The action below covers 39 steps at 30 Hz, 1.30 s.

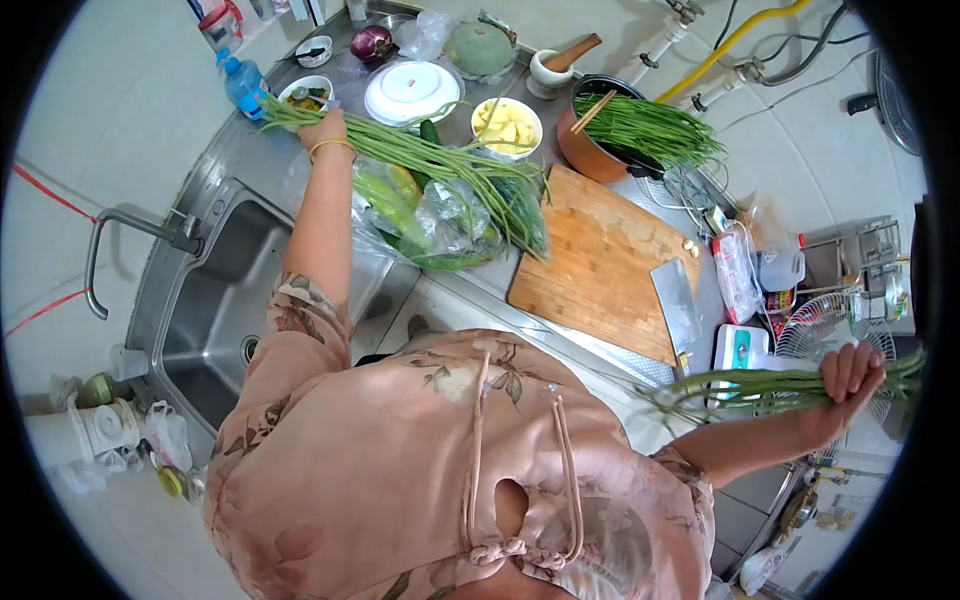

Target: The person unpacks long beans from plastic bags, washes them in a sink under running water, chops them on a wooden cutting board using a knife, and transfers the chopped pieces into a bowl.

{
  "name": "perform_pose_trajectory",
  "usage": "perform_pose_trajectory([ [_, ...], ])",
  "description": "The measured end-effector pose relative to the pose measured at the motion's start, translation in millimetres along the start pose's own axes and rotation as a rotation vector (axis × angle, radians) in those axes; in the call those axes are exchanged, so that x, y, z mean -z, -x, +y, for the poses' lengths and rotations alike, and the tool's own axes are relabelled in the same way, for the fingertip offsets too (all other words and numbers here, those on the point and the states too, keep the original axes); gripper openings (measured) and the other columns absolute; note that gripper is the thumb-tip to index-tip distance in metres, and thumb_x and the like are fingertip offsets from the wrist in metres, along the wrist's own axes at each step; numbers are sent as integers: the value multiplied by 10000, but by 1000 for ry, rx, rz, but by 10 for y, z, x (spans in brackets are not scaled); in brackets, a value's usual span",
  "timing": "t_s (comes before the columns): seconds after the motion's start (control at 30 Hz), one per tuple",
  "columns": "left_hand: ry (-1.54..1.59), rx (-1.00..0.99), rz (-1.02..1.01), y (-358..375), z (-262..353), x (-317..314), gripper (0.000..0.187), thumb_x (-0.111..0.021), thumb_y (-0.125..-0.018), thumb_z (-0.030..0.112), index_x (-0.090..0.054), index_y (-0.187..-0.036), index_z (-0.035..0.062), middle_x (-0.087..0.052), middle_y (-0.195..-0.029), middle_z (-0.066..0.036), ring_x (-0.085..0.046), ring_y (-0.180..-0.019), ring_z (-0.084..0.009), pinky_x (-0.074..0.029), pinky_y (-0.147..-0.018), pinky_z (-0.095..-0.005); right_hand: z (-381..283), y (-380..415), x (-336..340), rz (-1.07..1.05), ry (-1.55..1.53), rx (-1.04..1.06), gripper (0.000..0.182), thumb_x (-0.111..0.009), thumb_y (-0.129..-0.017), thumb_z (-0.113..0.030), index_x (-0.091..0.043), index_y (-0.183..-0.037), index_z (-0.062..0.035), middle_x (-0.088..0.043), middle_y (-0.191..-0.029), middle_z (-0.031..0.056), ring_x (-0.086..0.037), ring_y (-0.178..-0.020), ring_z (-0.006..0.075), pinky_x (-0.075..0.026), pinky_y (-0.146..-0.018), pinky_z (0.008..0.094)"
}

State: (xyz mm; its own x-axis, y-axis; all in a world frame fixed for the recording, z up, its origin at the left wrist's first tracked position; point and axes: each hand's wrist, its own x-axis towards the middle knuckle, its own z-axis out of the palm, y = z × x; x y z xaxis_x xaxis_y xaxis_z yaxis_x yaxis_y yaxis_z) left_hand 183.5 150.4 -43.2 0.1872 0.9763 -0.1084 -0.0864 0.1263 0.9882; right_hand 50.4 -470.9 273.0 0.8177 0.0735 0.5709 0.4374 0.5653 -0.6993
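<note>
My left hand, a yellow bangle on its wrist, is closed round one end of a bunch of yardlong beans. They stretch across the counter over a plastic bag of vegetables and droop at the far end. Out to the right, my right hand grips a second bunch of yardlong beans, held sideways above a white scale and a wire basket. A wooden cutting board lies between the hands, with a cleaver on its right edge.
A steel sink with a tap is at the left. Along the back stand a covered white dish, a bowl of yellow chunks, a mortar and a pot heaped with green stalks, chopsticks on top.
</note>
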Motion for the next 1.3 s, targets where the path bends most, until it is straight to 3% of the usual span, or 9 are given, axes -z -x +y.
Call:
perform_pose_trajectory([
  [0.07,-181,-246,-45,5,14,77,653,-738,-652,243,-471,-1190,-14,-513,-1197,-220,-542,-1056,-331,-414,-888,-484,143,3,41,-34,-45,-29,152,-417,-948,-173,-410,-901,-29,-338,-657,-6,-277,-467,47,-273,-401,170],
  [0.27,-1357,38,-97,419,533,287,901,-561,-649,656,-415,-1279,29,-499,-1239,-168,-443,-1180,-310,-255,-992,-525,417,8,109,-113,-115,-159,171,-386,-961,-209,-428,-957,-43,-364,-657,-12,-297,-466,44,-277,-395,186],
  [0.47,-1119,-438,-132,1085,679,418,832,-531,-698,672,-491,-1222,27,-501,-1233,-177,-475,-1135,-316,-346,-947,-460,791,-43,-127,-126,-119,-384,230,-436,-936,-288,-473,-959,-63,-391,-618,-20,-327,-448,59,-278,-400,210],
  [0.53,-545,-645,-446,1288,569,412,694,-536,-783,573,-515,-1188,10,-512,-1219,-168,-501,-1108,-296,-391,-921,-399,963,-84,-327,-192,-209,-485,254,-443,-932,-284,-484,-930,-34,-407,-613,-12,-375,-465,78,-313,-412,224],
  [0.73,666,225,-1402,3487,1518,740,743,-651,-787,396,-290,-1333,44,-514,-1176,-106,-566,-965,-197,-459,-815,-296,1644,-60,-830,-608,-149,-583,308,-471,-911,-330,-523,-931,-27,-522,-783,45,-531,-671,156,-441,-658,276],
  [0.87,159,67,-1405,3722,1268,1075,628,-673,-727,487,-468,-1107,30,-568,-891,-69,-580,-740,-175,-477,-631,-269,2338,226,-1011,-654,284,117,349,-521,-886,-321,-556,-915,25,-576,-837,64,-527,-771,179,-436,-745,315],
  [0.97,-51,158,-1313,3692,1177,1428,383,-654,-782,357,-491,-921,39,-507,-690,-28,-506,-570,-129,-405,-492,-241,2680,393,-942,-916,488,-80,433,-553,-853,-364,-541,-1044,25,-580,-907,174,-538,-888,219,-411,-794,359],
  [1.07,-109,327,-1136,3704,1204,1803,222,-597,-831,232,-465,-849,54,-434,-610,-7,-424,-510,-106,-342,-454,-235,2748,400,-851,-1303,201,-741,508,-574,-837,-391,-531,-1126,25,-561,-1105,177,-518,-1008,202,-402,-849,344],
  [1.3,43,371,-673,3613,1193,2704,132,-540,-861,144,-457,-790,70,-427,-592,-13,-414,-491,-125,-352,-470,-256,4288,-78,214,-74,543,-655,325,-519,-854,-244,-617,-1024,15,-648,-934,112,-595,-834,197,-455,-769,306],
])
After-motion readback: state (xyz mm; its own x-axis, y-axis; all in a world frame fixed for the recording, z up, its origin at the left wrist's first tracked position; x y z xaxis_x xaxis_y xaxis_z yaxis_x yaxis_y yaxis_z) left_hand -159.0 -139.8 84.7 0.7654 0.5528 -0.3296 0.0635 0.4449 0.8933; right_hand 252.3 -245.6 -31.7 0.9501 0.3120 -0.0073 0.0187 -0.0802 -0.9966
